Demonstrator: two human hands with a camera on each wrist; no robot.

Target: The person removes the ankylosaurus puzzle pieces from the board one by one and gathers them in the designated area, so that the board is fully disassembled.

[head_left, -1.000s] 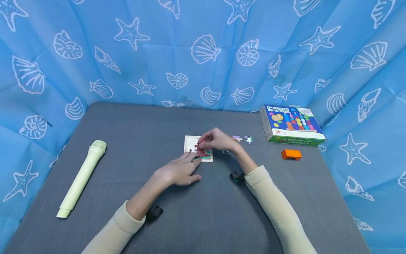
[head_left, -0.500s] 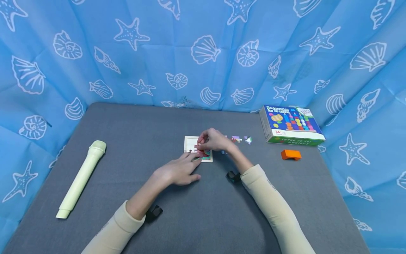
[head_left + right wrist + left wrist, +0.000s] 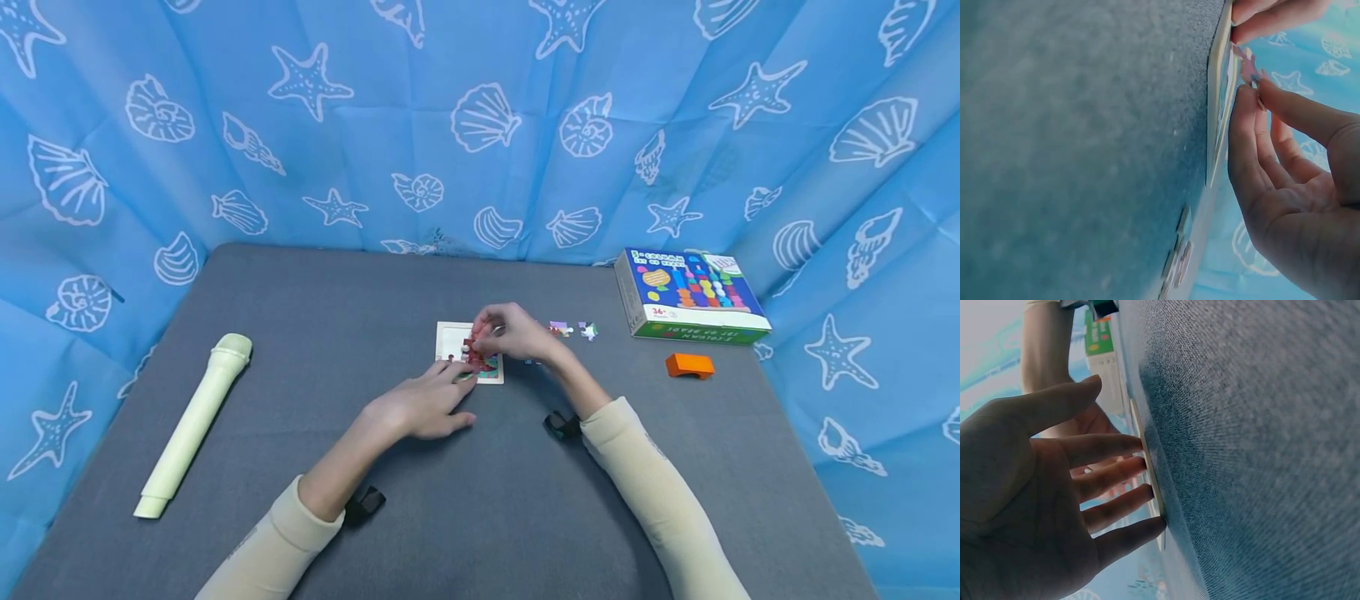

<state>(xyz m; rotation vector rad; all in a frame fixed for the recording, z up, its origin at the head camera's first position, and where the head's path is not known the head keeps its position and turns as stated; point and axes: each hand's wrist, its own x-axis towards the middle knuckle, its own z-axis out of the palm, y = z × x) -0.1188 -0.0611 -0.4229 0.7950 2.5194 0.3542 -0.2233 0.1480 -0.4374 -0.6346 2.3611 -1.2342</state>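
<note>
A small jigsaw puzzle board [image 3: 442,332] with a pale frame lies mid-table, partly filled with red and teal pieces. My left hand [image 3: 420,406] rests on its near left edge; in the left wrist view the fingers are nearly straight with their tips at the board's frame [image 3: 1152,472]. Over the board's right side, my right hand [image 3: 516,332] pinches a reddish puzzle piece [image 3: 1249,67] between thumb and forefinger. That piece stands tilted just above the board in the right wrist view. The two hands hide part of the picture.
Several loose puzzle pieces [image 3: 560,329] lie right of the board, some behind the right wrist. Farther right are a colourful toy box [image 3: 693,293] and an orange arch block [image 3: 689,366]. A pale green microphone-shaped object [image 3: 197,421] lies at left. A blue curtain [image 3: 420,125] hangs behind.
The right hand stays over the board, its forearm shifting slightly left and then back right. The pinched piece has changed its tilt a little. My left hand has kept its place.
</note>
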